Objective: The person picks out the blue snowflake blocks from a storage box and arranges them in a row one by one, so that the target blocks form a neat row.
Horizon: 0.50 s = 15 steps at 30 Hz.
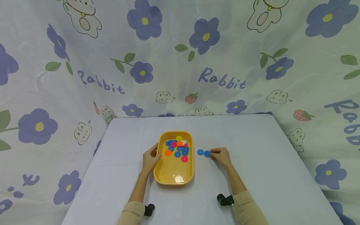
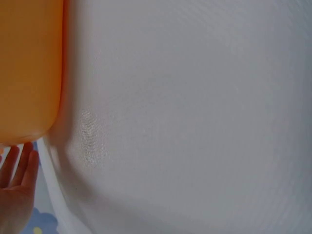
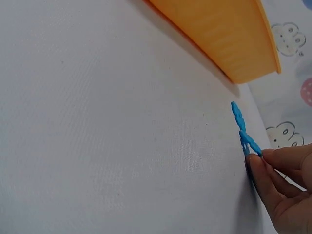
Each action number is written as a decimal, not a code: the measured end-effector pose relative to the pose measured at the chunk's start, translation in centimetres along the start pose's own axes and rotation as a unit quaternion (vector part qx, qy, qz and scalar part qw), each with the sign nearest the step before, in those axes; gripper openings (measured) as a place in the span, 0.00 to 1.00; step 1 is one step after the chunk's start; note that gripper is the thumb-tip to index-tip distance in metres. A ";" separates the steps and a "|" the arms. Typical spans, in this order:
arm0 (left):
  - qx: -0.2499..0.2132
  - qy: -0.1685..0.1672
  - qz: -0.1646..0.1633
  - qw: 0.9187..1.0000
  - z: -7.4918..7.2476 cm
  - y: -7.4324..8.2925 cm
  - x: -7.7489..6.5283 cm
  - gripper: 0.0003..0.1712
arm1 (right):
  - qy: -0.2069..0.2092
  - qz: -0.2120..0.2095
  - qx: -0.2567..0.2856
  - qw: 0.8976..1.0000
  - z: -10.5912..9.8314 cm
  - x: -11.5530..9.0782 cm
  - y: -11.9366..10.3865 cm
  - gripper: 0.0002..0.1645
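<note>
A yellow tray lies on the table, holding loose snowflake discs in blue, pink, orange, yellow and white toward its far end. My left hand grips the tray's left rim, thumb on top. In the left wrist view, the fingers of that hand are by the tray's wall. To the right of the tray, my right hand pinches blue snowflake discs joined in a short chain, between thumb and fingertips. The right wrist view has this chain edge-on, pointing away from the fingertips.
A white cloth covers the table. Behind and at both sides hangs a curtain printed with flowers and rabbits. Dark wrist cameras sit at my left sleeve and right sleeve.
</note>
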<state>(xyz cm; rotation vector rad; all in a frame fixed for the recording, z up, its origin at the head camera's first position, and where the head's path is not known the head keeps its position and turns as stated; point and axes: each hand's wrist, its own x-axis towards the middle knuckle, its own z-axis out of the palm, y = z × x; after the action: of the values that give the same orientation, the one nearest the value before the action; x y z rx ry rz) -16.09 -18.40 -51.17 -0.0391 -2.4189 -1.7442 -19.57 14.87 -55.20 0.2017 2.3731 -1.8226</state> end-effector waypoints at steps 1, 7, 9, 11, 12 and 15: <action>0.000 -0.001 -0.003 1.000 0.0 0.1 0.0 0.29 | 0.000 -0.005 -0.008 1.000 0.0 0.0 0.0 0.13; 0.005 0.002 0.004 1.000 0.0 0.2 -0.1 0.29 | 0.013 -0.022 -0.066 0.997 -0.2 -0.1 -0.3 0.13; 0.004 0.004 0.007 1.000 0.0 0.0 0.0 0.29 | 0.020 -0.024 -0.080 0.996 -0.4 -0.1 -0.2 0.14; 0.002 0.006 0.007 1.000 0.1 -1.1 0.3 0.29 | 0.020 -0.024 -0.072 0.997 -0.5 0.0 -0.2 0.15; 0.003 0.008 0.009 1.000 0.2 -1.6 0.4 0.29 | 0.018 -0.022 -0.062 0.998 -0.6 0.0 -0.2 0.16; 0.006 0.017 0.009 1.000 0.3 -3.2 0.8 0.29 | 0.001 -0.023 -0.004 1.000 -0.5 0.0 -0.6 0.20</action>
<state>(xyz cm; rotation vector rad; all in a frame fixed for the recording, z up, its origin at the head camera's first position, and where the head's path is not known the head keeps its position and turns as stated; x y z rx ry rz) -17.32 -19.16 -54.16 -0.0311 -2.3973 -1.7086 -19.67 15.17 -54.46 0.1507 2.4056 -1.8337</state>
